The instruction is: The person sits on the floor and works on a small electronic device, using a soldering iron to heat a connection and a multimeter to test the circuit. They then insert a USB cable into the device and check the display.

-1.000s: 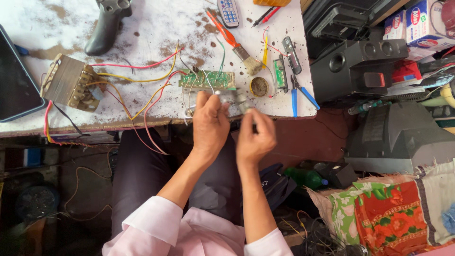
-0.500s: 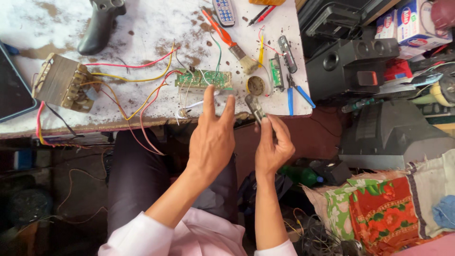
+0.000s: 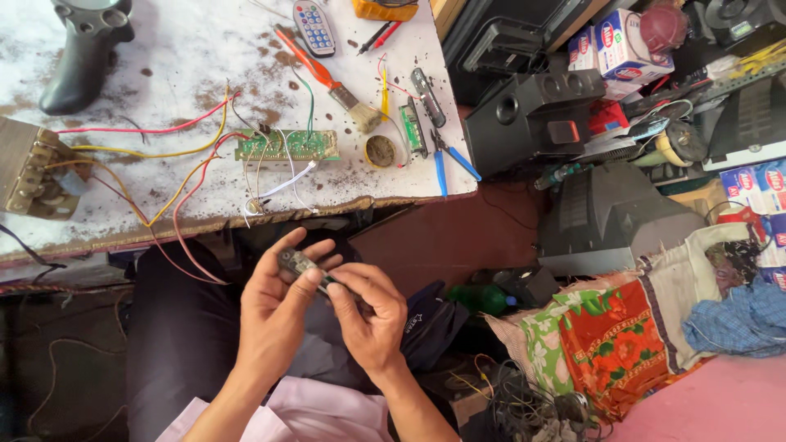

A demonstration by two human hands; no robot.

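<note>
My left hand (image 3: 274, 311) and my right hand (image 3: 368, 315) meet over my lap, below the worktable's front edge. Together they pinch a small dark electronic part (image 3: 301, 266) with a metal body; the left thumb and fingers hold one end, the right fingertips the other. On the worn white worktable (image 3: 164, 65) above lies a green circuit board (image 3: 286, 145) with red, yellow and white wires running off it. A metal transformer (image 3: 29, 168) sits at the table's left edge, joined to those wires.
A paintbrush with an orange handle (image 3: 327, 82), a remote control (image 3: 313, 26), blue-handled pliers (image 3: 446, 155), a round tin (image 3: 380, 151) and a black glue gun (image 3: 82, 49) lie on the table. Black speakers (image 3: 532, 123), boxes and patterned cloth (image 3: 614, 344) crowd the right.
Both hands have come down from the table edge toward my lap, bringing the small part with them. The view has shifted, so the table sits higher in the frame.
</note>
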